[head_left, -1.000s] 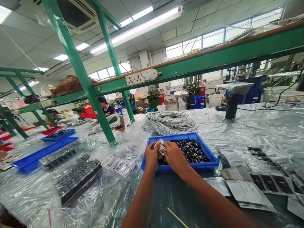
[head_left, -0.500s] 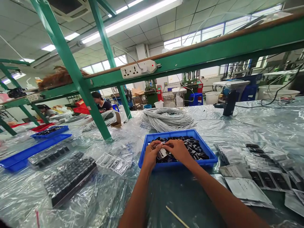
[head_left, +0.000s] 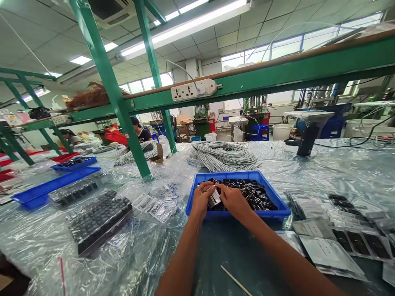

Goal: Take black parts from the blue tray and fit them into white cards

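Observation:
My left hand (head_left: pixel 203 198) is closed on a small white printed packet (head_left: pixel 215 198), which hangs tilted below its fingertips. My right hand (head_left: pixel 232 200) comes in from the other side, its fingers pinched together at the packet's top edge. Whatever lies between the right fingertips is too small to make out. Both hands are over the near left part of a blue tray (head_left: pixel 274 214). Many small glossy black pieces (head_left: pixel 257 193) fill the tray beneath them.
Coiled grey cable (head_left: pixel 224 156) lies behind the tray. Flat silvery bags (head_left: pixel 331 253) are stacked at right; clear packets (head_left: pixel 154 205) and a plastic-wrapped black block (head_left: pixel 98 222) lie left. A green post (head_left: pixel 135 144) rises from the table. A thin stick (head_left: pixel 235 279) lies in front.
The view has turned a little left, so everything sits further right. My right fingers have shifted slightly on the packet's top edge, and more of its white face shows.

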The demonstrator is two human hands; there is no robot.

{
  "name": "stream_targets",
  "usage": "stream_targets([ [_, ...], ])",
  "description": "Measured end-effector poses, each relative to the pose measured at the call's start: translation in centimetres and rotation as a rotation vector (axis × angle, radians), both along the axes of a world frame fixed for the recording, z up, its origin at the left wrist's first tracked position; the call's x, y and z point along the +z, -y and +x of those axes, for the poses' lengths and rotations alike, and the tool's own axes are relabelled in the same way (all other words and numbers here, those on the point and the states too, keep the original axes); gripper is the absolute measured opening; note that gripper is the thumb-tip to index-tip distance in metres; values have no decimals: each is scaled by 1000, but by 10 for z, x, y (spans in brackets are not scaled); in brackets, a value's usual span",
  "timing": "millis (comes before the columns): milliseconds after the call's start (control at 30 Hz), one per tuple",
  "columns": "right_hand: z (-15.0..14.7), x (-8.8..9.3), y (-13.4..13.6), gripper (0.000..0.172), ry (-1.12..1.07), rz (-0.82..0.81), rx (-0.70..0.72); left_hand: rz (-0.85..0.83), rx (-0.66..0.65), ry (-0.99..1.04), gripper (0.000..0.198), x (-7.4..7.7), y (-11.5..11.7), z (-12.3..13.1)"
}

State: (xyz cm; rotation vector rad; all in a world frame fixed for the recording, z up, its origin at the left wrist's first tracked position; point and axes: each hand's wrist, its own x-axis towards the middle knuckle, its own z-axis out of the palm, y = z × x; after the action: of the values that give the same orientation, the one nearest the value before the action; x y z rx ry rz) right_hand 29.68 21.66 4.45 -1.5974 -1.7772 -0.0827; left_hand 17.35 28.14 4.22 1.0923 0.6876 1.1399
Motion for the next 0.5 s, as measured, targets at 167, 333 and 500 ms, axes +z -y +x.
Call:
stream_targets([
  [167,-6,-4,1,24,156,-8,-54,9,75,3,51,-5,1,6],
  [333,0,-8,-2,11,-86,54,-16,0,208,-13,41,-15,-7,8],
  [500,24,-5,-7,13,-379,179,-109,-61,304,29,28,-23,-20,7],
])
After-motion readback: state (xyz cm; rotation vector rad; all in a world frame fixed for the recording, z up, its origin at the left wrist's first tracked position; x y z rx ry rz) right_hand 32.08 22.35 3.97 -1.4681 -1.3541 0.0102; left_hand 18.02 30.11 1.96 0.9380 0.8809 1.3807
